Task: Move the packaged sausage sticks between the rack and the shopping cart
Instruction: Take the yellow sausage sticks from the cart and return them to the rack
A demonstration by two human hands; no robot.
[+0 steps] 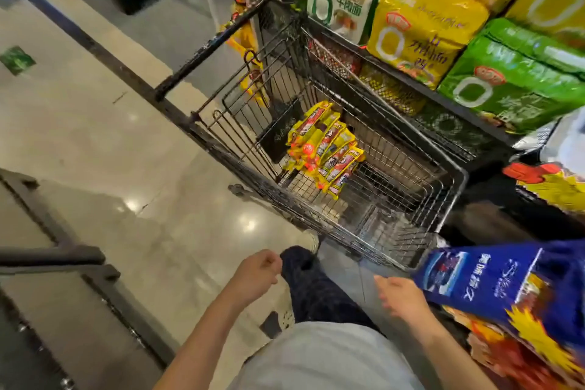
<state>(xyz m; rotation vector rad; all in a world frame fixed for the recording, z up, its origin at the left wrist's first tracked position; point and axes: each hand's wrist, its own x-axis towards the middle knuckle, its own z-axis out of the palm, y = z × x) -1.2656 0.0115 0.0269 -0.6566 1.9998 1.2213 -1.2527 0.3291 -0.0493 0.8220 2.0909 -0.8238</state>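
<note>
Several yellow and red packaged sausage sticks [326, 149] lie in a fanned pile on the bottom of the black wire shopping cart [456, 187], near its left side. My left hand [258, 272] hangs below the cart's near corner with fingers loosely curled, holding nothing. My right hand [399, 294] is to the right of my leg, fingers relaxed and blurred, holding nothing, beside a blue box. A hanging rack strip [250, 73] with yellow packets shows behind the cart's far left side.
Shelves on the right hold big yellow noodle packs [424, 28] and green noodle packs [512, 79]. The blue box [493, 282] juts out at lower right. The cart handle [215, 41] points up left. A dark metal frame [63, 260] stands at lower left on the shiny floor.
</note>
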